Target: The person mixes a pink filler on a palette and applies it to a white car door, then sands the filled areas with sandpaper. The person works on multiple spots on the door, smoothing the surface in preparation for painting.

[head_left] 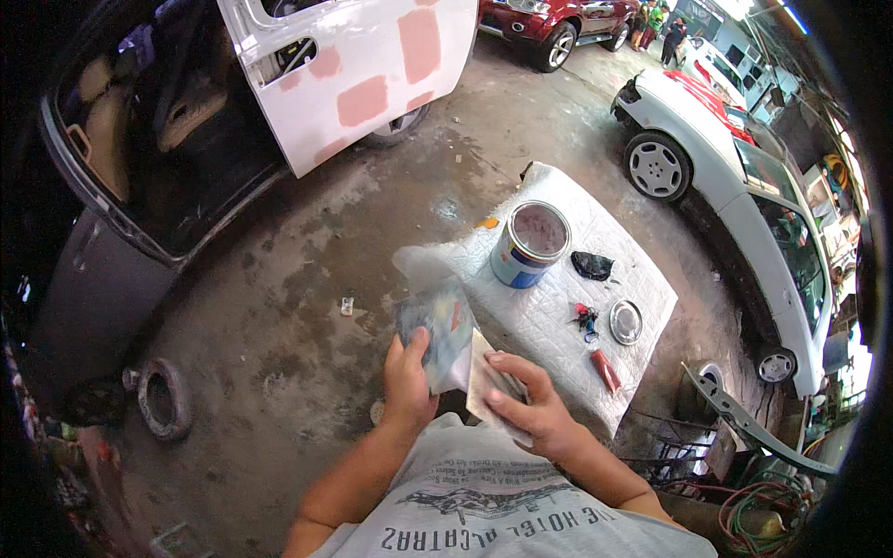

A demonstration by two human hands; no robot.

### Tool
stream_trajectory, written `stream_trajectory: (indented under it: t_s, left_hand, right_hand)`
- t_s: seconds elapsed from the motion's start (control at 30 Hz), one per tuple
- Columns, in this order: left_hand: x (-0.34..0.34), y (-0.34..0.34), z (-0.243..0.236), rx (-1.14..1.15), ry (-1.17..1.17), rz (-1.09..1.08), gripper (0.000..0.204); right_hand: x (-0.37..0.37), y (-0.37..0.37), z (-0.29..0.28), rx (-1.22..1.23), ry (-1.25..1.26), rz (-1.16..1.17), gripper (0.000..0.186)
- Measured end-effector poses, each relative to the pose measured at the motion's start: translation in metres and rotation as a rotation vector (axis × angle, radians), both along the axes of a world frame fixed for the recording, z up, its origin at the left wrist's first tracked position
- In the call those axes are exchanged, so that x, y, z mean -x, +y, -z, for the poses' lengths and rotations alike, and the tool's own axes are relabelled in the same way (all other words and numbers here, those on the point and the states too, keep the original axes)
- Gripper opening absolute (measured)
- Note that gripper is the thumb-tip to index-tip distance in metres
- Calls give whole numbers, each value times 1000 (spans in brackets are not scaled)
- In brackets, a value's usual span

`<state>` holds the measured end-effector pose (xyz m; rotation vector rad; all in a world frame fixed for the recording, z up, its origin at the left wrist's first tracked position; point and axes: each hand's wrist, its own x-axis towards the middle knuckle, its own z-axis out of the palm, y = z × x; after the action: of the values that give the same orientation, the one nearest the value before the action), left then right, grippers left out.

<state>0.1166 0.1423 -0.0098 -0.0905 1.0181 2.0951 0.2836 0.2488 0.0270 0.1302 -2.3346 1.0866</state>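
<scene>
My left hand (409,377) is closed on the edge of a flat grey-blue board (433,325) with smears on it, thumb on top. In my right hand (532,402) is a thin beige, flat-edged spreader (483,379), gripped between fingers and thumb. Its edge meets or overlaps the right side of the board near a pale patch; whether they touch I cannot tell. Just beyond my hands an open can (528,249) of pinkish-grey paste stands upright on a table with a white quilted cover (530,325).
On the cover lie a round metal lid (626,322), a crumpled black piece (592,266), keys (585,318) and a red tube (606,370). A white car door (372,56) with pink patches stands open ahead left. A white car (716,158) is at right; hoses (772,511) lie lower right.
</scene>
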Motion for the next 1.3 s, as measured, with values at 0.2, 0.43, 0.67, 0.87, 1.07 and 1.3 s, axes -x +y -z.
stream_trajectory:
  t_s: [0.2,0.43,0.67,0.87,1.07,1.3]
  left_hand:
    - [-12,-17,19,118,-112,-60,32]
    - [-1,-19,12,154,120,6,37]
    - [7,-17,-3,273,337,29,40]
    - [15,-18,-18,366,554,298,34]
    - [21,-3,-31,423,817,223,36]
    - [19,-1,-31,494,892,47,34]
  right_hand:
    - [8,22,55,-44,-271,75,65]
    - [14,54,16,-504,-230,149,53]
    - [30,62,-21,-646,-206,21,53]
    - [38,69,-35,-654,-234,0,51]
    - [38,35,-6,-533,-164,-86,44]
    - [18,33,-1,-532,-324,-72,37]
